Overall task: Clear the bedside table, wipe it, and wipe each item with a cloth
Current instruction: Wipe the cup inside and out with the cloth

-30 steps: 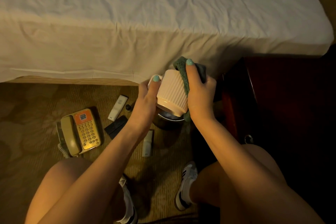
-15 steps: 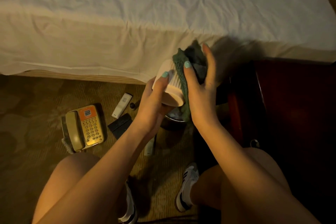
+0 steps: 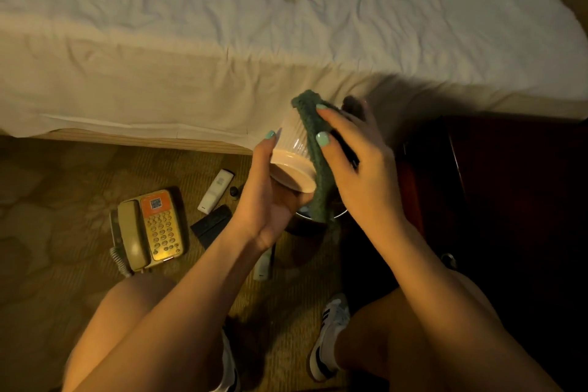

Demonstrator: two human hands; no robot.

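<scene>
- Head view: your left hand (image 3: 270, 197) grips the ribbed cup (image 3: 294, 149) from below, tilted, in the air between the bed (image 3: 222, 25) and the dark bedside surface (image 3: 509, 200).
- Your right hand (image 3: 356, 162) is closed on the green cloth (image 3: 313, 149) and presses it against the cup's side.
- The cup looks ceramic: stiff, probably smooth and fragile. Hold it around the body, not at the rim.
- The phone (image 3: 149, 229) and the remote (image 3: 215, 191) lie on the floor.

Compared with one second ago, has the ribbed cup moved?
Yes. The ribbed cup has tipped its round end toward the camera and risen slightly against the bed edge.
</scene>
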